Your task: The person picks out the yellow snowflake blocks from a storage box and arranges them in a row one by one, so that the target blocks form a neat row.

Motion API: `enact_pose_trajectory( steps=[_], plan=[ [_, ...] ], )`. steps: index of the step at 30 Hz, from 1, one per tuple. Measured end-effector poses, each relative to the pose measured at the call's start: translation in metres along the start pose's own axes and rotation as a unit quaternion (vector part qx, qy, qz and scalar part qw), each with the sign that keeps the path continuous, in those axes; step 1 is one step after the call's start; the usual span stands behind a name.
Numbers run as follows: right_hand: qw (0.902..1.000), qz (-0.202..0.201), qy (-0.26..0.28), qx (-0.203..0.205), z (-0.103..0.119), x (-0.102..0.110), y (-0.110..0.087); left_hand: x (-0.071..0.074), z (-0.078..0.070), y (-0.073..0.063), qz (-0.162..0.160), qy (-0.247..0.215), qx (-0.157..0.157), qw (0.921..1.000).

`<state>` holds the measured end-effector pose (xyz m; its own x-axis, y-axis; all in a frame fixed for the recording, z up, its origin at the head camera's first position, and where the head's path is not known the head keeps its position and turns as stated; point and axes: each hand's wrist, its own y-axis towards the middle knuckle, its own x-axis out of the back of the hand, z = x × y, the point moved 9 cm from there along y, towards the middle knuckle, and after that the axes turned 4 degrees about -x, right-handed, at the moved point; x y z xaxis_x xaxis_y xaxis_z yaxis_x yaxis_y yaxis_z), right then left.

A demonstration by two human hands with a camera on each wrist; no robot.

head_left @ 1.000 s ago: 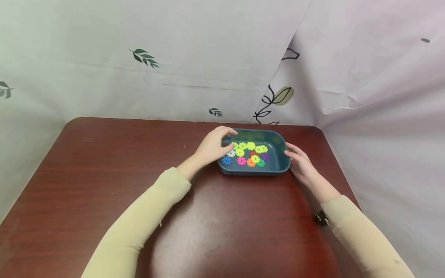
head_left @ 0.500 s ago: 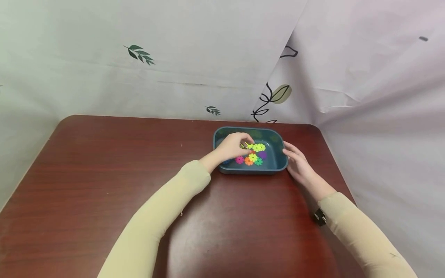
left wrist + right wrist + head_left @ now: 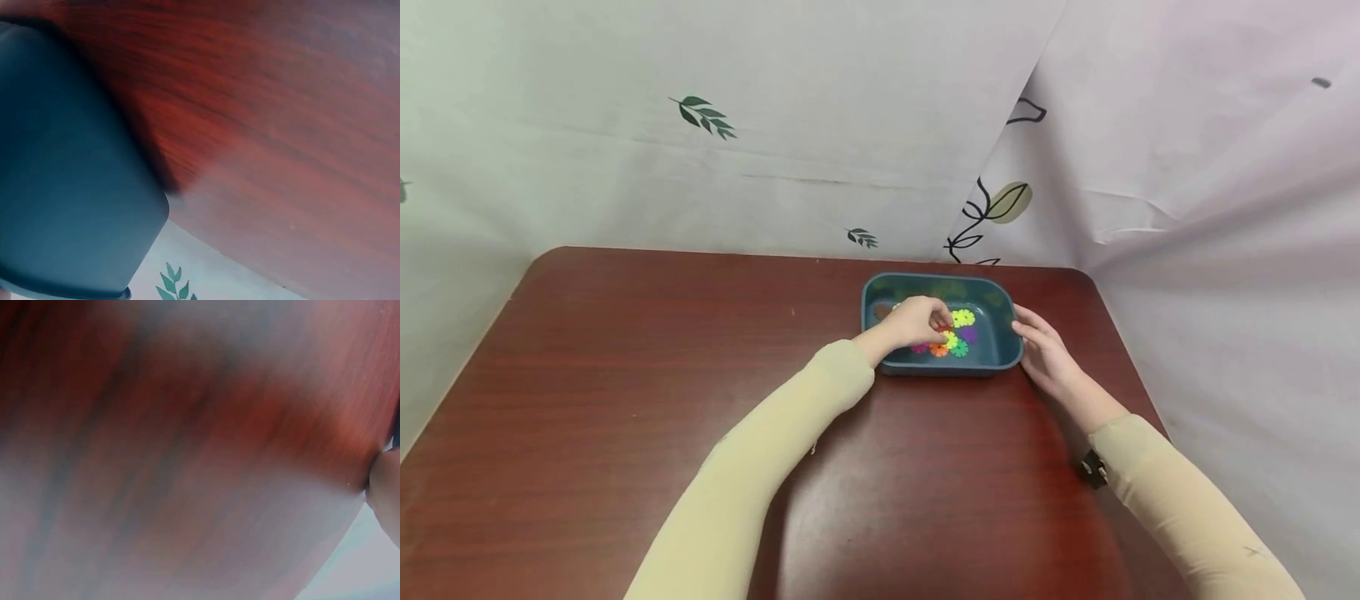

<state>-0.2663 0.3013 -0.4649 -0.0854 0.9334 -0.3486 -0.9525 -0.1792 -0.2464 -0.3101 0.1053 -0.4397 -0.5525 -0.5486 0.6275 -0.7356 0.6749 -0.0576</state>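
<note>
A dark blue-green plastic tub (image 3: 917, 369) stands near the table's far edge. On its floor lie flower-shaped toy discs: yellow discs (image 3: 962, 318), a purple disc (image 3: 967, 335), a green disc (image 3: 959, 348) and an orange disc (image 3: 939, 350), among others. My left hand (image 3: 910, 322) reaches over the tub's near left side, fingers bent down beside a red disc (image 3: 943, 328). Whether it pinches a disc is hidden. My right hand (image 3: 1049, 357) holds the tub's right end, thumb over the rim. The left wrist view shows the tub's outer wall (image 3: 75, 169).
The reddish-brown wooden table (image 3: 662, 400) extends left and in front of the tub. Pale cloth (image 3: 812, 133) with leaf prints hangs behind and on the right. A black item (image 3: 1093, 469) sits at the right cuff.
My left hand has moved from the tub's left rim rightward over the discs and down toward the red one. A brown disc now shows at the left. The right hand stays at the tub.
</note>
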Motion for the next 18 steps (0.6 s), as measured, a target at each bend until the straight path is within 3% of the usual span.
enact_pose_trajectory(
  steps=[11, 18],
  plan=[
    [0.9999, 0.0, -0.015, 0.0, 0.0016, 0.0015, 0.0001, -0.008, -0.0069, 0.009, 0.025, 0.111, -0.035, 0.9929],
    [0.9998, 0.0, -0.017, -0.002, -0.0003, 0.0019, 0.0, -0.0099, -0.0092, 0.0084, 0.021, 0.149, -0.03, 0.9881]
  ],
)
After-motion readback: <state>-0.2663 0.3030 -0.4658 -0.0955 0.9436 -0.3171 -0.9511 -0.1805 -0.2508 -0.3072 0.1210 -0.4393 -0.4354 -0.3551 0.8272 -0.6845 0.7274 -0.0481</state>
